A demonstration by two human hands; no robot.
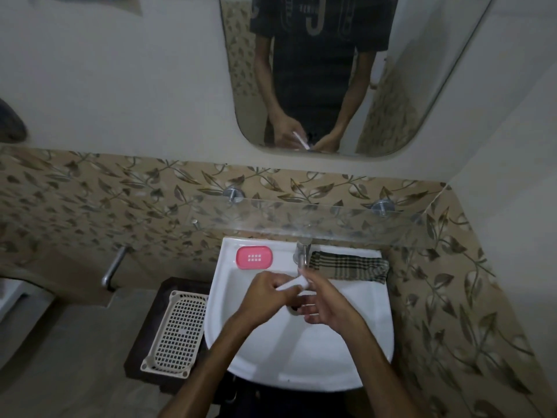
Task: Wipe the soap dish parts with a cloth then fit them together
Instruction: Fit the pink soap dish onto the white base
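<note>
Over the sink (355, 351), your left hand (265, 294) pinches the white soap dish part (294, 284), keeping drips in; your right hand (325, 300) steadies it, fingers loose. Pink part (254, 257) and cloth (349, 264) wait on the far rim.

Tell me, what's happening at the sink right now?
Left hand holds white soap dish part over sink; right hand touching it. Pink part and checked cloth on rim. Nothing blocking.

Both forearms reach in from the bottom and meet in the middle. Left hand (265, 292) has its fingers curled closed around something white, right hand (324, 300) sits just beside it, fingers loosely spread, thumb touching that same thing.
</note>
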